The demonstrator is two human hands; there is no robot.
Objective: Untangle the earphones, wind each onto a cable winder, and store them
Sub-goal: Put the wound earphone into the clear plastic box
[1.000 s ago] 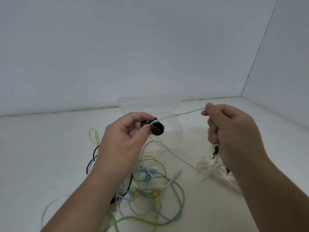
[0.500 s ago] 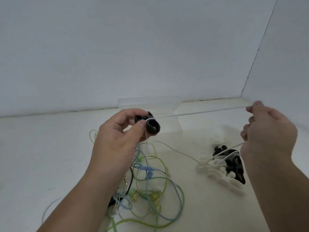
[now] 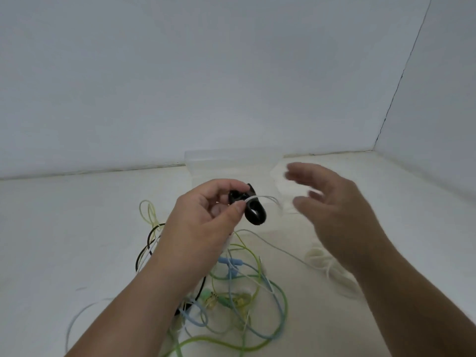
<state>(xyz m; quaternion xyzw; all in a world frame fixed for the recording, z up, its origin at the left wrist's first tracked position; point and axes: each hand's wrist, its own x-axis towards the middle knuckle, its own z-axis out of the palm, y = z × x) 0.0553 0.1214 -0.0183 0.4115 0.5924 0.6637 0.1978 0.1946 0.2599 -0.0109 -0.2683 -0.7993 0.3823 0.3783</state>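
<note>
My left hand (image 3: 206,222) pinches a black cable winder (image 3: 253,211) between thumb and fingers, held above the table. A white earphone cable (image 3: 265,198) crosses the winder and trails off to the right. My right hand (image 3: 332,212) hovers just right of the winder, motion-blurred, fingers spread and loose. Whether it touches the white cable I cannot tell. Below my hands lies a tangle of green, blue, yellow and black earphone cables (image 3: 231,292) on the white table.
A clear plastic box (image 3: 231,161) stands behind the winder near the back wall. White cable winders (image 3: 332,269) lie at the right, partly hidden by my right forearm. White walls close the back and right sides.
My right hand had pulled the white cable far out to the right; it has now swung back left near the winder with fingers spread. The taut stretch of cable is gone.
</note>
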